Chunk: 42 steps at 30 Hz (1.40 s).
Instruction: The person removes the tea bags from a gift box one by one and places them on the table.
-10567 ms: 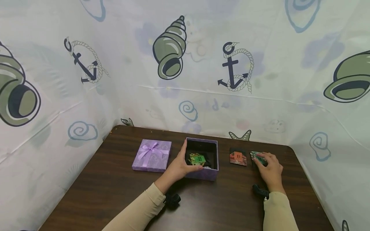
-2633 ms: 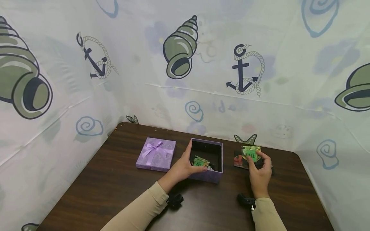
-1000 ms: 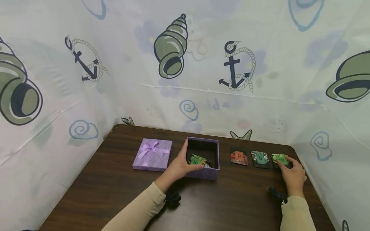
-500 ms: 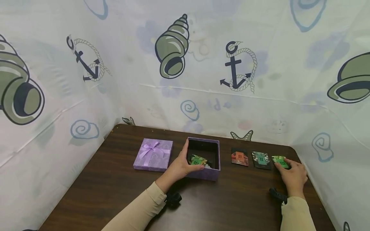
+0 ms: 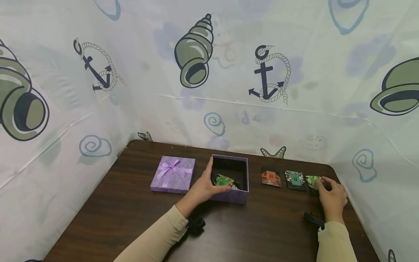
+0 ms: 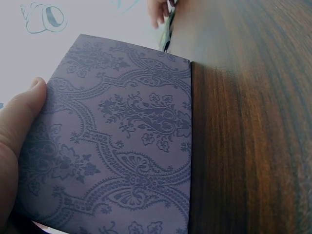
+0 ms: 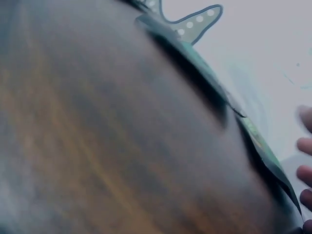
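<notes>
My left hand [image 5: 204,185] grips the open purple gift box [image 5: 229,197] at its left side, with the thumb along the front rim. In the left wrist view the thumb lies against the patterned box wall [image 6: 122,131]. Inside the black interior rests a flat packet with a green label [image 5: 224,181], beside other partly hidden contents. My right hand [image 5: 334,196] is over the right edge of another green-labelled packet [image 5: 313,181] on the table. In the right wrist view its spread fingers [image 7: 305,174] appear apart from that packet [image 7: 265,158], which looks slightly bent.
Left of the packet at my right hand lie a teal-labelled packet [image 5: 295,180] and an orange-labelled packet [image 5: 271,177], in a row. The purple lid with a ribbon bow [image 5: 172,175] lies left of the box. A printed curtain [image 5: 229,123] hangs behind the dark wooden table [image 5: 248,233].
The right hand brought a green-labelled packet over to the right end of the row. Since half a second ago that packet has shifted slightly left, nearer the teal-labelled one. The left hand stays on the box.
</notes>
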### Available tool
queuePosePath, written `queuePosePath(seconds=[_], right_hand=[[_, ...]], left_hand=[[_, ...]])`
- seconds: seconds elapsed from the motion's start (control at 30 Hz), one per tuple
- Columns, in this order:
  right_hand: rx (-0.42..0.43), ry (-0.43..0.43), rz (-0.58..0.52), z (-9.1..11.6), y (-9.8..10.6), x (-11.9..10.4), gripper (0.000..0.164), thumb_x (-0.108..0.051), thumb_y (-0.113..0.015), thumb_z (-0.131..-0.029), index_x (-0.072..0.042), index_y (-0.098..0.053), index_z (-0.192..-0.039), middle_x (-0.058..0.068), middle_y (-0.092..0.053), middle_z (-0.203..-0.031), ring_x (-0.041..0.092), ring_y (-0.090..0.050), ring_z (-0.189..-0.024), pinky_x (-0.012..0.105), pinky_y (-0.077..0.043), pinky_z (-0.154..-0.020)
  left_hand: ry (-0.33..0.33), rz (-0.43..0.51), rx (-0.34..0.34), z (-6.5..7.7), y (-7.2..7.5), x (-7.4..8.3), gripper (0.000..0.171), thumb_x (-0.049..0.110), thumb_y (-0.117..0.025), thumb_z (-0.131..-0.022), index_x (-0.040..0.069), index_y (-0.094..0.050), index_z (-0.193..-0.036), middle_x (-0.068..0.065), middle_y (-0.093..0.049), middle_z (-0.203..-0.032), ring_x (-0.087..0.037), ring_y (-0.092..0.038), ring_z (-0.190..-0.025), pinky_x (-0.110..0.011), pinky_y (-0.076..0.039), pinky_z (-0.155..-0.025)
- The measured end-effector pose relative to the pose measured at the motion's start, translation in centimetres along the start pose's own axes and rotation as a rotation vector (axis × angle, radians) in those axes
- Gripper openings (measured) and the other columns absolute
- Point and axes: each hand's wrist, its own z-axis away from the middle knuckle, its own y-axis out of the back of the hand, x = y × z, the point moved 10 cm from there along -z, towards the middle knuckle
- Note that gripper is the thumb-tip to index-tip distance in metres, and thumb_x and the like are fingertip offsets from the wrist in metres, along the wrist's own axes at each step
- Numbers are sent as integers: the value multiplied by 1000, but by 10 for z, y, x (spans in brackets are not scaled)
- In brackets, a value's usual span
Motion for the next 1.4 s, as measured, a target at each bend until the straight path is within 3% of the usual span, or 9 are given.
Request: queuePosePath(seconds=[0.1,0.2,0.3,0.37,0.43,0.77,1.1,1.4], right_hand=[[131,-35,-251,0,11,5,42,-35,-64,-111,-7,-72,-142,4,-70,-131,25,-57,-133,40,-38,-117],[230,-58,-610,3,18,10,34,-27,-65,-111,-4,-76,-134,-13,-71,-109,6,-61,-110,19,-43,-95],[281,-50,-971,7,22,10,28,-19,-67,-110,4,-75,-124,-6,-74,-98,10,-66,-97,18,-47,-85],[295,-34,-1120,10,23,6,28,-17,-68,-109,9,-73,-118,3,-74,-91,17,-67,-88,22,-50,-78],[281,-9,-1188,11,21,-4,27,-15,-68,-109,12,-71,-114,6,-71,-85,20,-66,-80,23,-51,-72],[133,175,-1076,30,7,-70,36,-16,-69,-108,19,-68,-113,5,-66,-81,17,-63,-75,22,-55,-72],[-144,186,-869,54,-18,-127,36,-19,-61,-113,17,-66,-119,2,-65,-84,16,-63,-81,22,-53,-75],[-318,325,-687,81,-36,-187,37,-23,-57,-115,13,-66,-121,-1,-64,-86,15,-62,-84,22,-53,-80]], left_hand=[[-3,-2,5,0,1,1,140,59,-95,-79,45,8,-174,-9,-14,-184,-44,-37,-161,-66,-35,-128],[-4,-3,7,0,2,1,140,61,-94,-79,46,8,-174,-10,-14,-184,-44,-37,-161,-67,-35,-128],[-3,-2,2,0,2,0,141,63,-94,-78,46,8,-174,-9,-13,-184,-44,-36,-162,-66,-35,-128],[-5,-1,-5,0,0,-1,141,63,-94,-78,43,8,-175,-9,-13,-184,-44,-36,-162,-66,-35,-128],[-7,1,-7,0,0,-2,142,62,-94,-79,41,8,-175,-9,-13,-184,-44,-37,-162,-66,-36,-127],[-13,9,-12,2,1,-2,141,62,-94,-79,42,7,-175,-9,-12,-185,-44,-35,-162,-66,-35,-127],[9,-5,-2,1,0,-7,139,60,-94,-81,45,8,-174,-12,-16,-184,-47,-40,-159,-69,-38,-124],[10,-10,3,3,1,-4,140,64,-94,-78,46,6,-174,-11,-16,-184,-47,-41,-158,-69,-37,-125]])
